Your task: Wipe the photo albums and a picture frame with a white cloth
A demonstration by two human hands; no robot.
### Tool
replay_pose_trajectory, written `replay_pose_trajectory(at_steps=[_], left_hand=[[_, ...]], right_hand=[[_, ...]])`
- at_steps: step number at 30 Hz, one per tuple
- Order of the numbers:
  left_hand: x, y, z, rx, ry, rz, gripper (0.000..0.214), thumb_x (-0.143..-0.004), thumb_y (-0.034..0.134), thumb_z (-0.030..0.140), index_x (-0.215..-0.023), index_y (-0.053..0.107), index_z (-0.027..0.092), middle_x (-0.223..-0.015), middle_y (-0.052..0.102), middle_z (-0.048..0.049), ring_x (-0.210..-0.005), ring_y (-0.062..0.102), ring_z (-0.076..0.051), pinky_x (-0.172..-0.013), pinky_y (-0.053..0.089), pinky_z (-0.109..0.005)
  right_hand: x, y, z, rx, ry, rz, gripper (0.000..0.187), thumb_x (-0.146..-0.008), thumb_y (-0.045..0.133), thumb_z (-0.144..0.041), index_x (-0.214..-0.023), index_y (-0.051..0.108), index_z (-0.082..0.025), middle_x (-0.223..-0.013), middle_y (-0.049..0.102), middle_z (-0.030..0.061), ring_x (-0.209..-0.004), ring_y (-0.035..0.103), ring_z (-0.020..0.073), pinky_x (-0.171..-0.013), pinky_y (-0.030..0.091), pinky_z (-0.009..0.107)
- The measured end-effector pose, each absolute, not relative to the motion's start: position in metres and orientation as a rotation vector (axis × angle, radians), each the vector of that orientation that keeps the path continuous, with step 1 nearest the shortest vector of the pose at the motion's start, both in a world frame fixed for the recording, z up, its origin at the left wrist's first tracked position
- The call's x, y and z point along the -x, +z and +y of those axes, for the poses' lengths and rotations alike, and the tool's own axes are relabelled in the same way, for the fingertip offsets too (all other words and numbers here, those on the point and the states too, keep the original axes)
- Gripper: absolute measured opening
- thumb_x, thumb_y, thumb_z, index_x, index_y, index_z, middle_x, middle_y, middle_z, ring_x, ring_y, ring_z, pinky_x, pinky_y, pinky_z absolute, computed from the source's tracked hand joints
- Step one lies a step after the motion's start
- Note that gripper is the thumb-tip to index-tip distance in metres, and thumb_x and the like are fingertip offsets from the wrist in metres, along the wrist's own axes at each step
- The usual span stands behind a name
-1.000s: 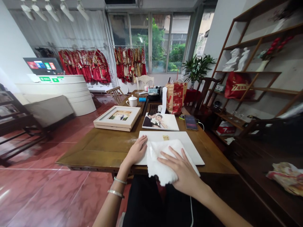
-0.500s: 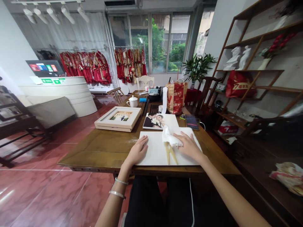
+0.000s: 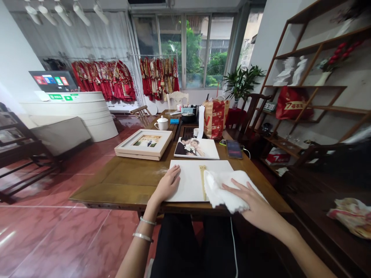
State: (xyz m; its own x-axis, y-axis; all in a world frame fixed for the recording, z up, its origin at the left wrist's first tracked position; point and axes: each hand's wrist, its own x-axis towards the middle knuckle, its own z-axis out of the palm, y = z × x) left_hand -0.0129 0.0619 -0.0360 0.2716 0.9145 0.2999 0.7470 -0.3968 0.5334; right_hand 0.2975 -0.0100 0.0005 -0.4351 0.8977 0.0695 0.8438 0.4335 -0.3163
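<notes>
A white panel [image 3: 187,185] lies flat at the table's front edge. My left hand [image 3: 168,184] rests flat on its left side, fingers stretched out and holding nothing. My right hand [image 3: 246,197] grips a crumpled white cloth [image 3: 216,189] from above, pressing it down with extended fingers. The cloth covers the panel's right part and hangs over the front edge. Beside the cloth, on the panel, is a pale yellow long piece [image 3: 203,179], partly covered; I cannot tell its kind. Just behind lies a wedding photo print [image 3: 207,148].
A pale wooden picture frame [image 3: 156,154] is at the left on the brown table [image 3: 116,181]. Farther back stand a lidded white cup [image 3: 162,123] and a red-and-tan paper bag [image 3: 216,119]. A phone [image 3: 234,150] with a cable lies at the right.
My right hand has moved right and toward me with the cloth, which is now spread wider. It now covers part of the yellow piece. My left hand has stayed put.
</notes>
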Motion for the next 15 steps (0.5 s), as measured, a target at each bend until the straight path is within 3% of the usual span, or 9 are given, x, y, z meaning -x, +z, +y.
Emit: replay_pose_trajectory(at_steps=[9,15], left_hand=[[0.015,-0.037,0.065,-2.284,0.82,1.507,0.042,-0.088,0.036,0.026,-0.127,0.049,0.015,-0.141,0.04,-0.0092,-0.134,0.03,-0.02,-0.11,0.025,-0.038],[0.012,-0.037,0.065,-2.248,0.806,1.544,0.044,-0.088,0.035,0.027,-0.127,0.049,0.013,-0.141,0.04,-0.01,-0.134,0.029,-0.02,-0.111,0.024,-0.036]], right_hand=[[-0.287,-0.002,0.094,1.81,0.223,-2.27,0.059,-0.075,0.042,-0.016,-0.133,0.042,-0.019,-0.139,0.041,0.0085,-0.134,0.022,0.0264,-0.108,0.011,0.052],[-0.289,-0.007,0.061,1.733,0.178,-2.319,0.065,-0.067,0.042,-0.009,-0.131,0.044,-0.018,-0.138,0.043,0.0053,-0.134,0.023,0.0242,-0.111,0.01,0.049]])
